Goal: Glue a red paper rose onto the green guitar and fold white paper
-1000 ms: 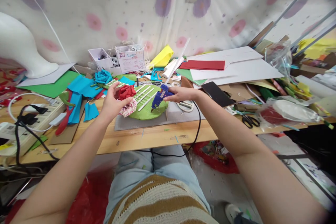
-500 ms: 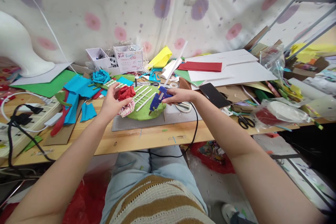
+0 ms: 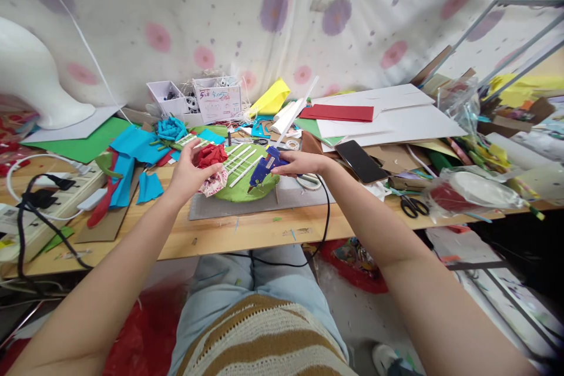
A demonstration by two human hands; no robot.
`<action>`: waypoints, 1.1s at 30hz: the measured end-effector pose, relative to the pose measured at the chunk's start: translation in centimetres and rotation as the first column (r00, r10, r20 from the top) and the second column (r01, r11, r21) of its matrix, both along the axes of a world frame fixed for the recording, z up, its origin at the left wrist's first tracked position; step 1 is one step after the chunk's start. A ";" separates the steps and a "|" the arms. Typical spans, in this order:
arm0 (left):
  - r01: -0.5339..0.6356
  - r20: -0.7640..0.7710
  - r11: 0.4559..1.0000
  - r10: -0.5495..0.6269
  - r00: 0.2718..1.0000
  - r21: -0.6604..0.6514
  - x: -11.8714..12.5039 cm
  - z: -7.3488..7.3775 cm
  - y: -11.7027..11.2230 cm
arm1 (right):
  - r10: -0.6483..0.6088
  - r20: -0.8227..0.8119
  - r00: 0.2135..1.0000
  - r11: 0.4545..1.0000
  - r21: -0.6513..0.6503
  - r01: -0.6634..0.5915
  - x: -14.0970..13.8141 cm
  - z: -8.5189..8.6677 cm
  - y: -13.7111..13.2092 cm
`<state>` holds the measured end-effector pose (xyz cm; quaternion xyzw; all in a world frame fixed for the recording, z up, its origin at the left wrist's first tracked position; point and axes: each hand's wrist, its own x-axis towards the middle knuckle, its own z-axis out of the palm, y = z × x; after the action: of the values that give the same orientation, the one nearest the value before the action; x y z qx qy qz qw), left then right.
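My left hand is closed round a red paper flower, with a white-and-red patterned flower just below it. Both sit against the left side of a round green piece that carries a lattice of white strips. In my right hand is a blue glue gun, a clear glue stick rising from its back. Its nozzle points down over the right part of the green piece. A grey mat lies underneath.
To the left are a blue paper flower, blue crepe paper and a power strip. A phone and black scissors lie right. Behind stand white boxes. The glue gun's black cord hangs over the table edge.
The view has shifted very slightly. Both hands keep their holds, and the glue gun stays over the green piece with hardly any movement.
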<state>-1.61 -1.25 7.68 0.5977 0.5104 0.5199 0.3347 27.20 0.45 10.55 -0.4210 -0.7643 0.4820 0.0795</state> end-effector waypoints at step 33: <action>0.206 -0.801 0.974 -0.198 0.566 -0.095 4.6 0.9 -4.2 | -0.376 -0.335 0.864 0.914 0.021 0.405 6.5 -2.5 -0.3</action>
<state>3.02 -5.43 8.56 0.8236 0.5320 0.1543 0.1219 33.68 0.16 8.09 -0.4780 -0.6607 0.4831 0.3188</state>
